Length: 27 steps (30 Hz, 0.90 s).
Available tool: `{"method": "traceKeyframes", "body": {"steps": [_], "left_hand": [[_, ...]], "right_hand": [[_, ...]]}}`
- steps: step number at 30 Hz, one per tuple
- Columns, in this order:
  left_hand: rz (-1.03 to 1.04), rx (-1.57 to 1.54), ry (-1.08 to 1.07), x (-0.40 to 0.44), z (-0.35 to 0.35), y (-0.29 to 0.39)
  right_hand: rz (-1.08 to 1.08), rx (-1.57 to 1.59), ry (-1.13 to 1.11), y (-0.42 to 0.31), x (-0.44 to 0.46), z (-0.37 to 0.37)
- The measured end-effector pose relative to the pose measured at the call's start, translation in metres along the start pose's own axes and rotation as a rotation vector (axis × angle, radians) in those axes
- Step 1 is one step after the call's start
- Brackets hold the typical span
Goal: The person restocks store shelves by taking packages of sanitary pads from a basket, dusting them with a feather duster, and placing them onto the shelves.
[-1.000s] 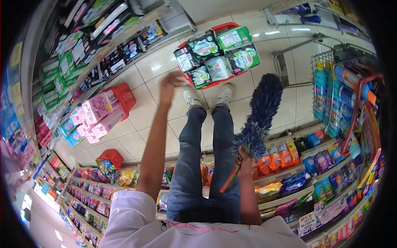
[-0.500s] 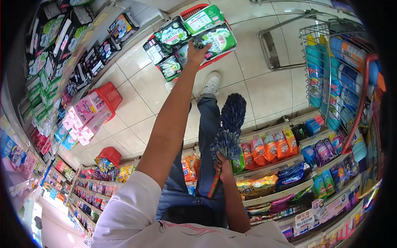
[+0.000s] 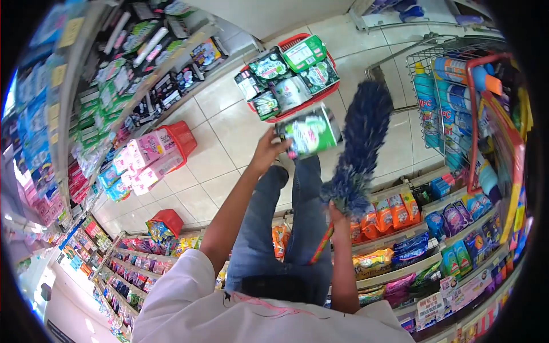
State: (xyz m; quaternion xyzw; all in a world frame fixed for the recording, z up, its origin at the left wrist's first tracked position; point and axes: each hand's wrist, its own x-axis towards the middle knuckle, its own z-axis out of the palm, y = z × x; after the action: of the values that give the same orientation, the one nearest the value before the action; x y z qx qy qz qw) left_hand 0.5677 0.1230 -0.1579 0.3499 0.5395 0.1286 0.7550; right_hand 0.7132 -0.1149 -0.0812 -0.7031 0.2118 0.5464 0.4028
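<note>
My left hand [image 3: 269, 152] is closed on the left end of a green and black pack of sanitary pads [image 3: 313, 134], which it holds above my knees. Just beyond the pack, a red basket [image 3: 327, 91] on the floor holds several similar packs. In my right hand [image 3: 338, 217] is the handle of a fluffy dark blue duster [image 3: 366, 137]. Its head points up and away from me, to the right of the held pack. The lower handle slants down across my thigh.
On the left are a red basket of pink packs [image 3: 146, 150], a smaller red basket [image 3: 170, 220] and shelves of pad packs [image 3: 134, 63]. At right stands a wire trolley [image 3: 443, 106] with bottles. Shelves of pouches [image 3: 394, 211] run close by my right arm.
My left hand has lifted the pack out of the basket and brought it toward me. The duster head has swung up and right. The view has shifted, and my feet have moved.
</note>
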Motion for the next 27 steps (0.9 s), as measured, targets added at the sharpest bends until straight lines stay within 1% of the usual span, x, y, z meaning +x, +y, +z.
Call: {"method": "traceKeyframes", "body": {"steps": [1,3,4,6,7,8,9,10,11,12,13,14,16,17,18,19,20,21,22,24,25,26,27], "left_hand": [[0.004,0.002,0.004,-0.030,-0.006,0.006],[-0.125,-0.076,-0.167,-0.093,-0.015,0.018],[-0.109,-0.082,-0.171,-0.120,-0.015,0.027],[0.005,-0.319,-0.115,-0.177,-0.015,0.047],[0.090,-0.385,-0.095,-0.197,-0.014,0.051],[0.215,-0.405,-0.058,-0.217,-0.014,0.059],[0.220,-0.493,-0.062,-0.240,-0.013,0.072],[0.223,-0.581,-0.067,-0.262,-0.016,0.085],[0.276,-0.595,-0.068,-0.280,-0.026,0.089],[0.226,-0.766,-0.173,-0.295,-0.037,0.090],[0.176,-0.929,-0.285,-0.310,-0.040,0.090],[0.229,-0.946,-0.286,-0.328,-0.043,0.095],[0.289,-0.976,-0.148,-0.361,-0.054,0.108],[0.307,-0.995,-0.089,-0.382,-0.061,0.113],[0.344,-1.018,-0.087,-0.396,-0.070,0.114],[0.439,-0.899,0.034,-0.409,-0.079,0.113],[0.515,-0.774,0.158,-0.422,-0.088,0.108],[0.576,-0.731,0.219,-0.430,-0.102,0.100],[0.616,-0.705,0.289,-0.444,-0.112,0.100],[0.819,-0.769,0.294,-0.457,-0.132,0.092],[0.895,-0.836,0.297,-0.457,-0.142,0.088],[0.974,-0.904,0.305,-0.457,-0.152,0.085],[1.057,-0.878,0.316,-0.462,-0.157,0.093]], "right_hand": [[-0.073,-0.117,0.026,-0.010,-0.010,0.002],[-0.127,-0.044,-0.047,-0.043,-0.039,0.016],[-0.145,-0.048,-0.050,-0.052,-0.051,0.019],[0.033,0.199,-0.307,-0.062,-0.086,0.022],[-0.017,0.188,-0.333,-0.067,-0.104,0.030],[-0.153,0.155,-0.430,-0.067,-0.126,0.043],[-0.286,0.117,-0.528,-0.066,-0.149,0.057],[-0.329,0.096,-0.564,-0.067,-0.173,0.073],[-0.316,0.176,-0.641,-0.067,-0.202,0.087],[-0.295,0.251,-0.720,-0.063,-0.227,0.099],[-0.289,0.247,-0.762,-0.059,-0.244,0.102],[-0.310,0.211,-0.798,-0.051,-0.250,0.100],[-0.520,-0.062,-0.634,-0.042,-0.248,0.097],[-0.761,-0.243,-0.514,-0.044,-0.265,0.094],[-0.833,-0.454,-0.406,-0.047,-0.275,0.084],[-0.898,-0.657,-0.285,-0.052,-0.281,0.069],[-0.801,-0.639,-0.372,-0.056,-0.281,0.052],[-0.700,-0.615,-0.452,-0.060,-0.283,0.039],[-0.704,-0.625,-0.453,-0.060,-0.291,0.027],[-1.252,-1.423,-0.246,-0.062,-0.319,0.008],[-0.968,-1.477,-0.370,-0.064,-0.353,0.012],[-0.967,-1.502,-0.381,-0.050,-0.367,0.012],[-0.896,-1.256,-0.371,-0.033,-0.377,0.009]]}}
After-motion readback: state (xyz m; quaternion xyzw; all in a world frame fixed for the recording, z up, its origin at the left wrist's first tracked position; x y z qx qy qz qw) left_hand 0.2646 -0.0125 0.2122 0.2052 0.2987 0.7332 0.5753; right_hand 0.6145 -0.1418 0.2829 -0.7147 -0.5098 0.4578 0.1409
